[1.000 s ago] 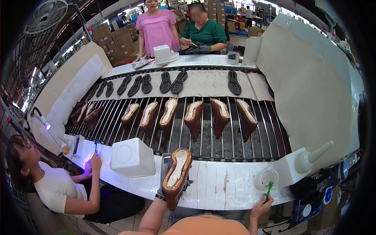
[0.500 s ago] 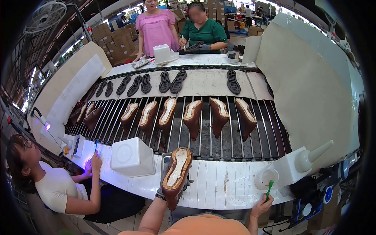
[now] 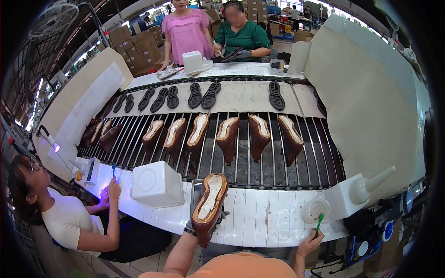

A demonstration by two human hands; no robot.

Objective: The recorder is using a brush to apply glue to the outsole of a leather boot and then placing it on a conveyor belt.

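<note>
My left hand, in a grey glove, is closed around a brown lasted shoe upper held bottom up at the table's near edge. Its underside shows a pale centre with a tan border. Most of that hand is hidden beneath the shoe. At the lower right, my bare right hand grips a green-handled brush. The brush's head reaches into a white round cup fixed to a white bottle-like dispenser.
Beyond the white table, a metal-rod rack bears several upturned brown shoe uppers. Black soles lie along a pale strip behind it. A white box-shaped container stands left of my shoe. One co-worker sits at left; two people stand opposite.
Both my hands, the shoe upper and the brush stay nearly still. Across the table, the person in green has slightly shifted the sole and the hand beside it.
</note>
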